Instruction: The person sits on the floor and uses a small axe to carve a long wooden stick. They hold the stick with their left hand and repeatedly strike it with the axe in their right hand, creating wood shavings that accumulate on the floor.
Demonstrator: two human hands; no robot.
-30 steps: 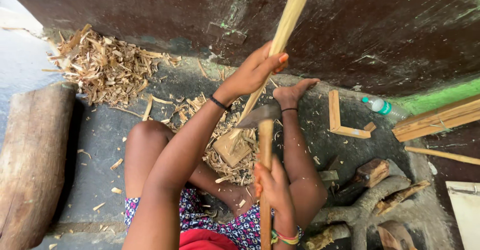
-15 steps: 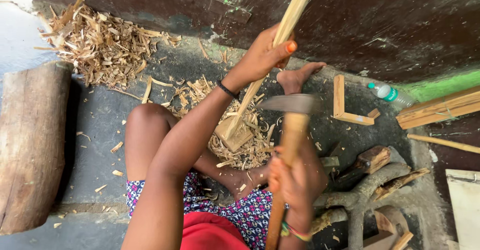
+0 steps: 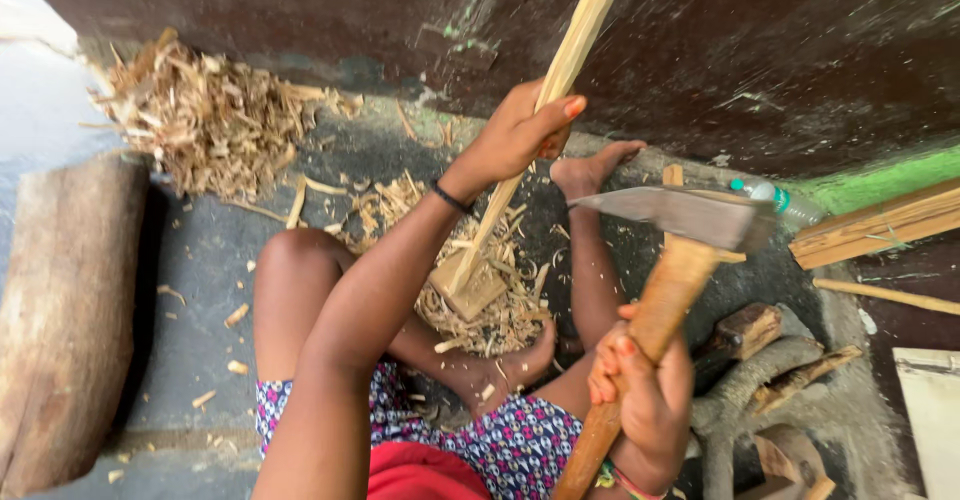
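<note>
My left hand [image 3: 522, 132] grips a long pale wooden stick [image 3: 575, 45] that stands tilted, its lower end resting on a small wooden block [image 3: 470, 288] between my legs. My right hand [image 3: 640, 390] is closed around the wooden handle of an axe [image 3: 680, 215], raised with its grey blade pointing left, to the right of the stick. Pale wood shavings [image 3: 500, 300] lie around the block and my feet.
A big heap of wood chips [image 3: 210, 120] lies at the upper left. A thick log [image 3: 65, 310] lies along the left. Branch pieces [image 3: 770, 380] and wooden slats [image 3: 880, 225] sit on the right, with a plastic bottle [image 3: 770, 198]. A dark wall [image 3: 750, 50] runs behind.
My right hand has lifted the axe higher and to the right, its blade now level with my left forearm. The left hand keeps the stick in the same place.
</note>
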